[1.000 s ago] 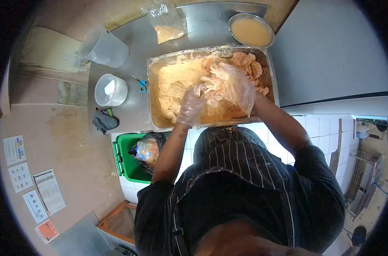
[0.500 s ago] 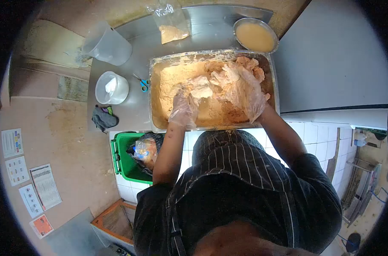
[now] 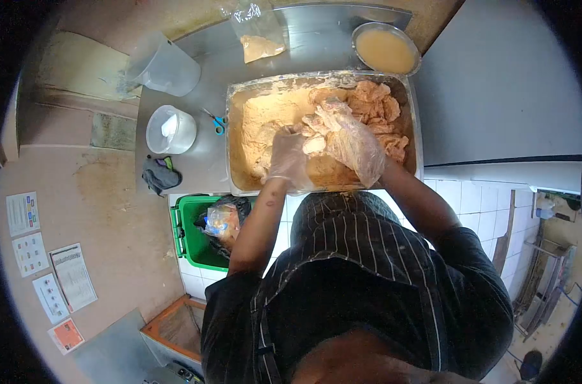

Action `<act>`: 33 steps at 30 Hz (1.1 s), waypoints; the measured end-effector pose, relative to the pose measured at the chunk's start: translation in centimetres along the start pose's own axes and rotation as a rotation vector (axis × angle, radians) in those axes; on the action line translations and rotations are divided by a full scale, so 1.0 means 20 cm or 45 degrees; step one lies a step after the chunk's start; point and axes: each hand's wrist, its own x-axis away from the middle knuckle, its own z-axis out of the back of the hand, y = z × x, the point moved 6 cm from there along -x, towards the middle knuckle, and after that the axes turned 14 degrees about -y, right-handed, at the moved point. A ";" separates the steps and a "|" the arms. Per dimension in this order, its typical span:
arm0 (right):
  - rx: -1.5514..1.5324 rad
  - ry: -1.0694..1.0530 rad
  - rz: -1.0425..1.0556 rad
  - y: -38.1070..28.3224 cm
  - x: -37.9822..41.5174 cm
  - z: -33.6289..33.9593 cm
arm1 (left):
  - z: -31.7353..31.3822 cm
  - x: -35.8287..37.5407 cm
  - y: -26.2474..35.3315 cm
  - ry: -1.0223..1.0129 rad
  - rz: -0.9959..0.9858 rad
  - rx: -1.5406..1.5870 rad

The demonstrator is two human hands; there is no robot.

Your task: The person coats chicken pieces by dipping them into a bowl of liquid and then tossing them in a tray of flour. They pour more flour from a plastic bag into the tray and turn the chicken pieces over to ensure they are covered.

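Note:
Both hands work inside a large metal tray of pale orange breading flour. My left hand, in a clear plastic glove, has its fingers curled at a pale flour-coated chicken piece. Opposite it, my right hand wears a glove caked with flour, its fingers bent around another coated piece; the glove and coating partly hide the grip. More coated chicken pieces are heaped along the tray's right side.
Behind the tray are a bag of flour and a bowl of cloudy liquid. To the left stand a clear jug, a white tub, blue-handled scissors and a dark cloth. A green bin is below.
My left hand has shifted slightly right, closer to my right hand. My right hand has drawn leftward off the heap, so more coated pieces show on the right.

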 end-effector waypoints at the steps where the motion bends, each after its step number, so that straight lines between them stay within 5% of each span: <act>1: -0.004 0.001 -0.007 0.01 0.01 0.01 | -0.09 -0.02 -0.11 0.104 0.291 0.613; 2: 0.044 -0.003 -0.017 0.00 0.01 0.02 | -0.17 0.00 -0.18 0.213 0.582 1.224; 7: 0.108 -0.021 0.038 -0.05 -0.06 0.13 | -0.31 0.05 -0.26 0.369 0.503 1.398; 12: 0.355 -0.043 -0.153 -0.09 -0.06 0.16 | -0.34 0.12 -0.28 0.151 0.489 1.844; 13: 0.365 -0.045 -0.154 -0.13 -0.07 0.18 | -0.28 0.13 -0.26 0.158 0.481 1.849; 15: 0.356 -0.056 -0.239 -0.18 -0.06 0.21 | 0.02 0.27 -0.17 0.548 0.857 1.767; 19: 0.559 0.040 -0.169 -0.56 -0.05 -0.02 | 0.05 0.41 -0.29 0.686 0.629 1.819; 21: 0.612 -0.026 -0.173 -0.77 -0.12 0.07 | 0.13 0.45 -0.19 0.672 0.742 2.089; 26: 0.403 -0.160 -0.284 -1.19 -0.28 0.14 | 0.00 0.61 -0.33 0.858 0.891 2.001; 30: 0.655 0.248 -0.181 -1.45 -0.41 0.50 | 0.03 0.66 -0.28 0.778 0.831 2.091; 33: 0.753 0.446 -0.210 -1.52 -0.45 0.70 | 0.04 0.73 -0.30 0.954 0.881 1.928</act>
